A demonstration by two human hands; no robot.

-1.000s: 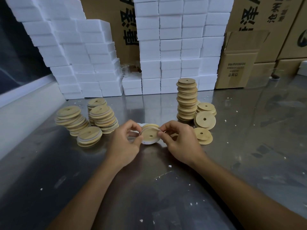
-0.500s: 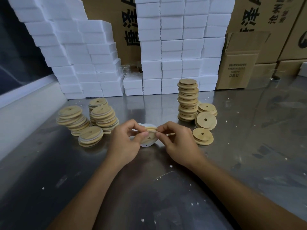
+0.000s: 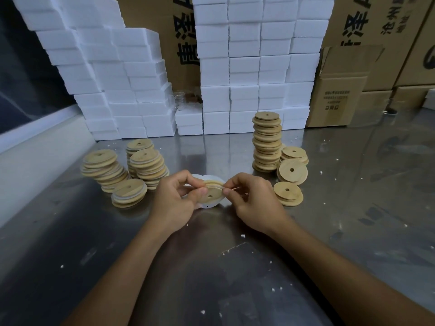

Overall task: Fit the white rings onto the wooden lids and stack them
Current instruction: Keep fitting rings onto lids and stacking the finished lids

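A round wooden lid [image 3: 213, 194] with a small hole is held tilted above the steel table, between both hands. My left hand [image 3: 175, 201] pinches its left edge, thumb on the face. My right hand [image 3: 253, 203] pinches the thin white ring [image 3: 217, 185] at the lid's right rim. White rings [image 3: 207, 178] lie on the table behind and under the lid. Stacks of lids with white rings [image 3: 146, 164] stand at the left. A tall stack of bare wooden lids [image 3: 267, 142] stands at the right.
Loose bare lids [image 3: 292, 171] lie beside the tall stack, one propped on edge. White foam boxes [image 3: 244, 74] and cardboard cartons [image 3: 339, 90] wall off the back of the steel table [image 3: 211, 267]. A pale ledge [image 3: 35, 156] runs along the left. White crumbs dot the table.
The lid has tipped from facing me to a flatter tilt, and both hands have shifted their fingers around its rim, working the ring along the edge. The stacks have not moved.
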